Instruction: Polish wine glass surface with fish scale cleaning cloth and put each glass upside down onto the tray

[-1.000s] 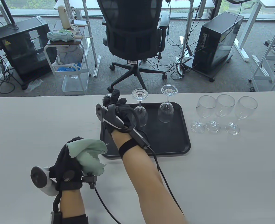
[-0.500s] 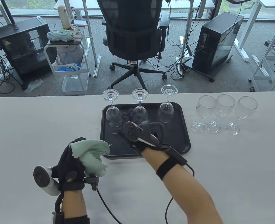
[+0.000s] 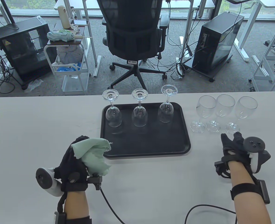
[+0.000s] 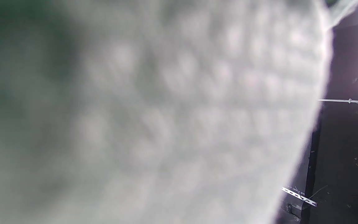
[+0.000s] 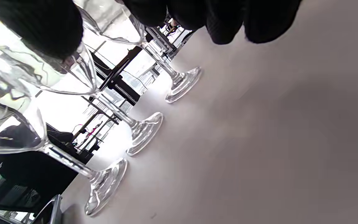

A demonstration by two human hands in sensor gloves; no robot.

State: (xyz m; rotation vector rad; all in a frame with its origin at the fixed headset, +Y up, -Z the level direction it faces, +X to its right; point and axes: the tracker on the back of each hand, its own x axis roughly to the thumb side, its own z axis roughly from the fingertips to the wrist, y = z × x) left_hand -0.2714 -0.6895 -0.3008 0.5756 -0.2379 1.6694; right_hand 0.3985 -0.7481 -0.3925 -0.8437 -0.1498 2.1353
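Three wine glasses stand upside down in a row at the back of the black tray (image 3: 151, 147): left glass (image 3: 113, 114), middle glass (image 3: 140, 112), right glass (image 3: 166, 108). Three upright glasses (image 3: 221, 109) wait on the table right of the tray, and the right wrist view shows their stems and feet (image 5: 141, 130). My left hand (image 3: 75, 161) holds the bunched pale green cloth (image 3: 93, 155) near the tray's front left corner; that cloth (image 4: 154, 118) fills the left wrist view. My right hand (image 3: 233, 143) is empty, fingers extended, just in front of the upright glasses.
The white table (image 3: 34, 128) ends just behind the glasses. Beyond it stand an office chair (image 3: 134, 35), two computer towers and a small cart (image 3: 69, 53). Glove cables (image 3: 109, 205) trail over the table's near side.
My right hand let go of the left inverted glass on the tray, drew back across the tray and swung right to the upright glasses. The left hand with the cloth barely moved.
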